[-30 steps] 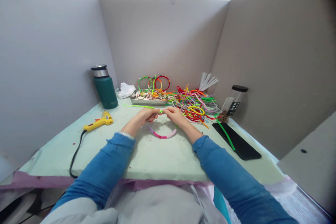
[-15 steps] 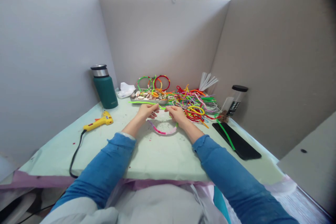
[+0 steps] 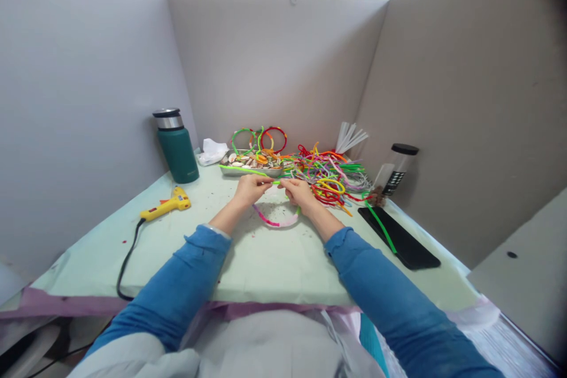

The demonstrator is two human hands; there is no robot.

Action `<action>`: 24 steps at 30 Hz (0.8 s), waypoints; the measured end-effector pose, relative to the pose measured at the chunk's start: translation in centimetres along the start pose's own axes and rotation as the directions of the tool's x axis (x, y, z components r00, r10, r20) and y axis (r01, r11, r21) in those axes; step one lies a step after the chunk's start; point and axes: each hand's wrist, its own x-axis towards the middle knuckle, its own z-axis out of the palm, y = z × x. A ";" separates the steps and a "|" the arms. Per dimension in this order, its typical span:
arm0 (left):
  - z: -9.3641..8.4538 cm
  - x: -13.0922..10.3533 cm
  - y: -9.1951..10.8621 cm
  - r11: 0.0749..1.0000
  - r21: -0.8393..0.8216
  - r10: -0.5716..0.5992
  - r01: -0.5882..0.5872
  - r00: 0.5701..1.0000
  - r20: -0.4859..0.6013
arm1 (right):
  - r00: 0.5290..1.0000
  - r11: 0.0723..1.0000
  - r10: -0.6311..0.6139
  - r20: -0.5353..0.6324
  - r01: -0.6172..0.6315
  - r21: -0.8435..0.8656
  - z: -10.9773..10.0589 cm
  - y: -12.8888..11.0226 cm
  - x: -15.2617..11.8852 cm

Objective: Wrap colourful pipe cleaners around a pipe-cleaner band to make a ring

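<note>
Pinched in my left hand (image 3: 250,190) is a lime-green pipe cleaner (image 3: 243,170), whose free end runs out to the left along the front of the shell tray. Close beside it, my right hand (image 3: 299,194) is closed on the same pipe cleaner, a short green bit showing between the fingertips. Just below both hands a ring (image 3: 278,225) wrapped in pink, red and purple, with some green at its right side, curves toward me. Its far part is hidden by my fingers, so I cannot tell how firmly it is held.
A metal tray (image 3: 248,172) of shells stands behind my hands, with finished-looking rings (image 3: 273,129) above it. Loose pipe cleaners (image 3: 332,171) heap at the right. A yellow glue gun (image 3: 166,207) and green bottle (image 3: 178,150) are left; a black phone-like slab (image 3: 410,242) lies right.
My left hand has moved slightly to the right and its fingers have drawn together. The pipe cleaner's free end has shifted a little right and up. My right hand has hardly moved.
</note>
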 end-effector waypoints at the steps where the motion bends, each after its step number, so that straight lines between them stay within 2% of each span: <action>1: 0.0 0.0 -0.1 0.999 0.035 0.036 -0.035 0.999 -0.009 | 1.000 1.000 -0.006 0.001 0.006 -0.003 0.0 0.1 0.0; 5: 0.2 0.1 -0.6 0.980 0.133 0.148 -0.145 0.989 -0.016 | 1.000 1.000 -0.016 0.007 0.016 -0.016 0.0 0.4 0.2; 9: 0.3 0.1 -0.7 0.958 0.222 0.192 -0.180 0.981 -0.032 | 0.999 0.999 -0.030 0.012 0.031 -0.041 0.1 0.6 0.3; 16: 0.4 -0.1 -0.6 0.929 0.324 0.198 -0.176 0.979 -0.038 | 0.999 0.995 -0.041 0.007 0.041 -0.086 0.3 0.8 0.2; 24: 0.3 -0.1 -0.9 0.926 0.332 0.187 -0.177 0.982 0.002 | 0.999 0.994 -0.035 0.003 0.035 -0.107 0.5 0.8 0.2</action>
